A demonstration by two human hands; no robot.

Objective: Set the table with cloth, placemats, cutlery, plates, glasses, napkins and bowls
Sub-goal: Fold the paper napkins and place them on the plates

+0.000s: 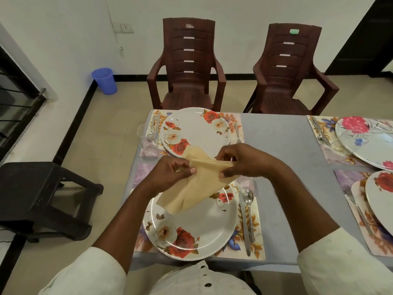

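A beige napkin (pixel 197 188) hangs in the air above the near floral plate (pixel 204 226). My left hand (pixel 170 173) pinches its left part and my right hand (pixel 244 160) pinches its upper right edge. The near plate sits on a floral placemat (pixel 258 220) with a knife (pixel 244 222) and a spoon (pixel 249 201) to its right. A second floral plate (pixel 195 133) lies on the far placemat (pixel 235 120), with a clear glass (pixel 146 137) at its left. A grey-blue cloth (pixel 282 141) covers the table.
Two more plates (pixel 365 141) (pixel 380 192) with cutlery lie on placemats at the right. Two brown plastic chairs (pixel 187 67) (pixel 291 69) stand beyond the table. A black stool (pixel 36 188) is at the left, a blue bin (pixel 104 80) by the wall.
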